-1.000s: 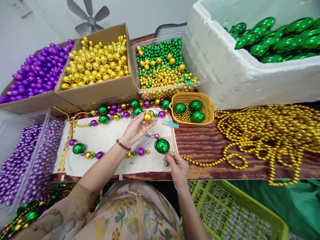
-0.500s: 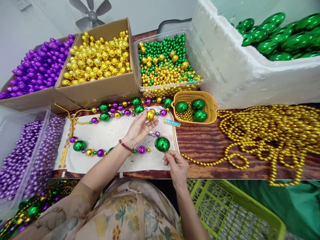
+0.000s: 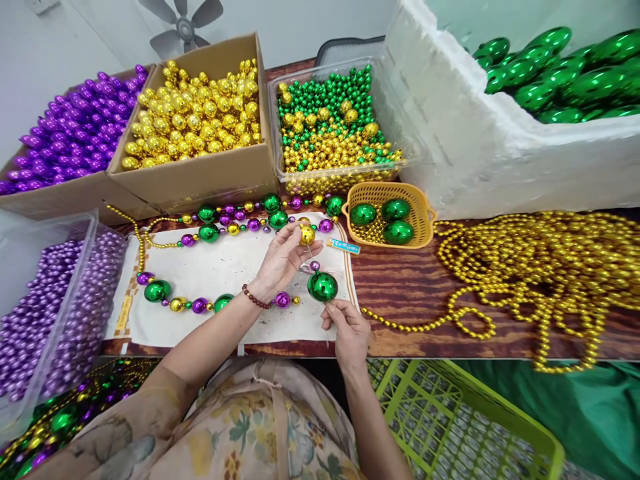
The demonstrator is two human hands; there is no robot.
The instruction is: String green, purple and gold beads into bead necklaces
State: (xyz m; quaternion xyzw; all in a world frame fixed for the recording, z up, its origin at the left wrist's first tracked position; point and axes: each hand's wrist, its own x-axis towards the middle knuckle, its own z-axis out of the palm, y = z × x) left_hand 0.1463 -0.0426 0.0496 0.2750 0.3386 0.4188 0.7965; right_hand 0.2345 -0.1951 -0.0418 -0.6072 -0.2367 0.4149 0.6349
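Observation:
Above the white cloth (image 3: 260, 327), my left hand (image 3: 283, 263) pinches a shiny gold bead (image 3: 307, 234) between thumb and fingers. A thin clear thread runs down from it to a small light-purple bead (image 3: 315, 266) and a large green bead (image 3: 323, 287). Just under the green bead, my right hand (image 3: 350, 330) has thumb and forefinger pinched on the thread, whose end hangs below. Strung beads in green, gold and purple (image 3: 200, 305) lie on the cloth, partly hidden behind my left forearm. A second beaded strand (image 3: 254, 225) runs along the cloth's far side.
Boxes of purple beads (image 3: 75, 133) and gold beads (image 3: 195, 113) stand behind, beside a clear tub (image 3: 345, 177). An orange basket (image 3: 423, 233) holds green and gold beads. Gold bead chain (image 3: 540, 280) is heaped at right. A foam box (image 3: 500, 167) stands behind it.
My left hand has moved slightly right and down with the gold bead, nearer the small purple bead. My right hand and the green bead have shifted a little left.

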